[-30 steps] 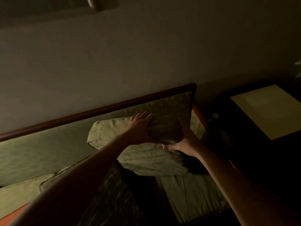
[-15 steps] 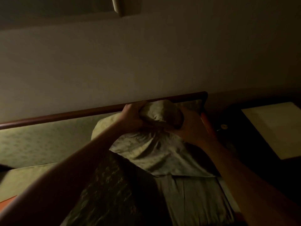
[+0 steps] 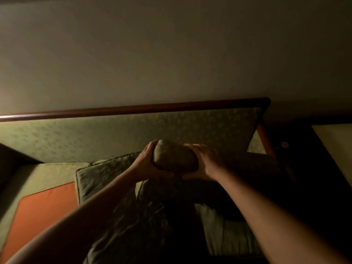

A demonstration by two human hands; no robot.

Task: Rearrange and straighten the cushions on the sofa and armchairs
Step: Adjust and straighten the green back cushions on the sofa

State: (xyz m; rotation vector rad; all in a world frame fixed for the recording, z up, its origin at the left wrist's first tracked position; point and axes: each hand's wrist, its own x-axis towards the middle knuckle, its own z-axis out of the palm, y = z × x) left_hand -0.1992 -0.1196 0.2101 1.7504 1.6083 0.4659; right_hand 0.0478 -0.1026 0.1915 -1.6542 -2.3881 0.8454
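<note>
So I'm holding the green cushion (image 3: 174, 159) up off the seat, squeezing one bunched end of it between both hands. My left hand (image 3: 147, 164) is clamping it from one side and underneath, my right hand (image 3: 206, 164) is pressing in from the other side, and the rest of it is hanging down in shadow below my wrists. It's hovering near the right end of the sofa (image 3: 133, 130), in front of the backrest and well below the wooden top rail (image 3: 133, 109).

What I'm worrying about: I'm only gripping a wad of fabric and filling, so the thing could be sliding out of my hands if I'm shaking it hard. The light is really dim, so I can't tell how the lower part is hanging, and it might be landing folded or crooked. There's another cushion (image 3: 102, 174) lying flat just left of my arms, next to an orange panel (image 3: 43, 212), and swinging this one down could be knocking it skew. The side table (image 3: 335, 149) past the right armrest is close too.
</note>
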